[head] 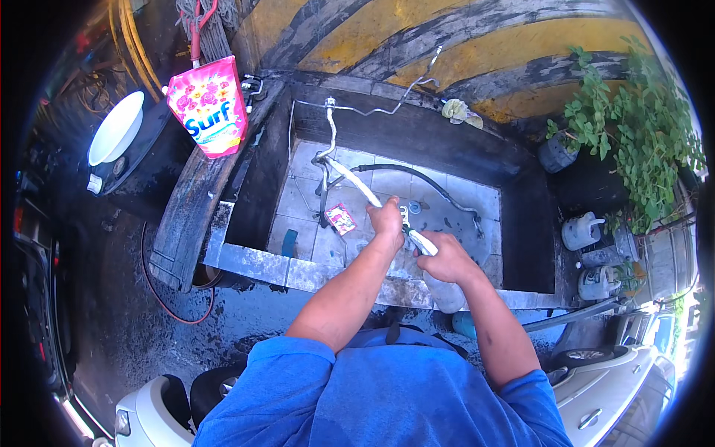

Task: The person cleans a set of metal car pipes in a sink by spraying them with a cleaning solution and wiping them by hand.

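My left hand [386, 222] is closed around a pale metal pipe [353, 177] that runs up and left over a tiled basin [463, 193]. My right hand [445, 258] grips a white-handled tool [423, 243], perhaps a brush, whose far end reaches a small metal fitting [404, 213] beside my left hand. Beyond the hands, a thin bent metal tube [366, 113] leans over the basin's back wall. A black hose [423, 172] curves across the tiles. A small pink packet [340, 218] and a dark green pad [289, 242] lie on the basin floor.
A pink Surf detergent pouch [208, 109] stands on a wooden plank [190, 223] at left, near a black drum [153, 162] with a white basin [116, 128]. Plastic jugs [582, 231] and a leafy plant [642, 112] stand at right. A crumpled cloth [461, 113] lies on the back ledge.
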Action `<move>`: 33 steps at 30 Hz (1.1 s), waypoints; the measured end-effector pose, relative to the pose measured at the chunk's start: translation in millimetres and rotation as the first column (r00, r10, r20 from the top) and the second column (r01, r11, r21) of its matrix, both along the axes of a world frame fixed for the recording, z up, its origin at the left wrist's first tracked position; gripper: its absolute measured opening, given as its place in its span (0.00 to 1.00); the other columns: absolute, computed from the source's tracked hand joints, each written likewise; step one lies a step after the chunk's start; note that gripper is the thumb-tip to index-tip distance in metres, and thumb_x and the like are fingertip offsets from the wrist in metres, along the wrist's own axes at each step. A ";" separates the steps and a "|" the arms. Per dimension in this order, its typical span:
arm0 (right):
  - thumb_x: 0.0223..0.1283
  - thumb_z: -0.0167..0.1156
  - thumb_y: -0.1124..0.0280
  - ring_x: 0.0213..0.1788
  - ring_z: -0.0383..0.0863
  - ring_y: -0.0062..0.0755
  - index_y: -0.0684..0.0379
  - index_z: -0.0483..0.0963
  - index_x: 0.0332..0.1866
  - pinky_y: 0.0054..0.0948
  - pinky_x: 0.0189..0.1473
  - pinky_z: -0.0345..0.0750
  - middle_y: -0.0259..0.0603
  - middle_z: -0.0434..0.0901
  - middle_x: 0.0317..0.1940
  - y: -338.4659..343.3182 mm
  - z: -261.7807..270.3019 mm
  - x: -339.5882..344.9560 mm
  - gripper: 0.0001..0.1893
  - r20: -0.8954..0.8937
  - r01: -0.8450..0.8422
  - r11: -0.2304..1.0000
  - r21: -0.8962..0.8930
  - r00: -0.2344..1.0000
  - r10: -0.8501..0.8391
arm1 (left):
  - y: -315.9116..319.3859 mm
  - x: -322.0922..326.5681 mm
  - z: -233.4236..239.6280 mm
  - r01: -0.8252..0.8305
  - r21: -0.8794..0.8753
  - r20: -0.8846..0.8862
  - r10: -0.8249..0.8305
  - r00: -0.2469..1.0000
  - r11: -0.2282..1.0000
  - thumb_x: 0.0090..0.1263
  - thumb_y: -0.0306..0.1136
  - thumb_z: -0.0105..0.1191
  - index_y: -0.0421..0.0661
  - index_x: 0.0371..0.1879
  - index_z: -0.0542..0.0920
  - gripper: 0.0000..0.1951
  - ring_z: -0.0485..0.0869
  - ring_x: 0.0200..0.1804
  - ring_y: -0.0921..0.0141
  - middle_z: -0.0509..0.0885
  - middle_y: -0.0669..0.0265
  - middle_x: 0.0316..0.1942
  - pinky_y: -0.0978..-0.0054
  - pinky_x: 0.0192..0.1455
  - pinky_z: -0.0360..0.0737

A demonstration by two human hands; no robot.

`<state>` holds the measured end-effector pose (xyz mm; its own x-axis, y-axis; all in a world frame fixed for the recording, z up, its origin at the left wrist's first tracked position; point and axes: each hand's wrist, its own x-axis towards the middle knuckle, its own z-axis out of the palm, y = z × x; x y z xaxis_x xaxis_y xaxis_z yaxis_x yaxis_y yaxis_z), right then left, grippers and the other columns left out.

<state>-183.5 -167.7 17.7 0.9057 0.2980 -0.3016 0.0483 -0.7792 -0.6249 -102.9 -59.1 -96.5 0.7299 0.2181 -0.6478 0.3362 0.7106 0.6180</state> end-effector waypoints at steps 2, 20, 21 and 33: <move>0.43 0.60 0.70 0.37 0.81 0.52 0.64 0.79 0.39 0.41 0.44 0.75 0.56 0.81 0.33 3.7 1.0 0.9 0.15 -0.042 0.059 0.998 -0.035 0.997 -0.060 | -0.1 -2.8 0.6 0.000 -0.013 0.014 0.000 1.000 1.000 0.61 0.28 0.57 0.34 0.68 0.51 0.39 0.77 0.47 0.63 0.72 0.46 0.52 0.62 0.49 0.75; 0.42 0.59 0.68 0.40 0.81 0.55 0.63 0.78 0.36 0.43 0.45 0.75 0.56 0.82 0.34 2.0 -20.0 -7.3 0.14 0.002 0.053 0.998 -0.020 0.999 -0.053 | 9.4 -13.6 -7.7 -0.007 -0.007 0.082 0.007 0.997 1.000 0.60 0.23 0.48 0.41 0.62 0.63 0.28 0.74 0.38 0.70 0.74 0.61 0.38 0.68 0.40 0.74; 0.42 0.59 0.68 0.40 0.81 0.55 0.63 0.78 0.36 0.43 0.45 0.75 0.56 0.82 0.34 2.0 -19.3 -7.4 0.14 0.001 0.054 0.998 -0.020 0.999 -0.054 | 9.4 -14.3 -7.7 -0.005 -0.006 0.080 0.006 0.997 1.000 0.60 0.23 0.48 0.41 0.62 0.63 0.28 0.74 0.38 0.70 0.74 0.61 0.38 0.68 0.40 0.74; 0.41 0.59 0.68 0.40 0.80 0.56 0.63 0.78 0.36 0.43 0.45 0.75 0.56 0.81 0.33 3.2 -23.3 -10.8 0.14 -0.041 0.009 0.999 -0.049 0.999 -0.011 | 12.8 -23.7 -13.8 0.042 -0.019 0.099 -0.040 0.994 0.999 0.62 0.24 0.47 0.44 0.61 0.65 0.24 0.75 0.33 0.70 0.74 0.62 0.35 0.69 0.33 0.74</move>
<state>-194.3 -164.5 -5.6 0.8951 0.2730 -0.3526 0.0152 -0.8090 -0.5876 -126.7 -46.3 -110.3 0.7987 0.1734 -0.5763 0.3034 0.7110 0.6344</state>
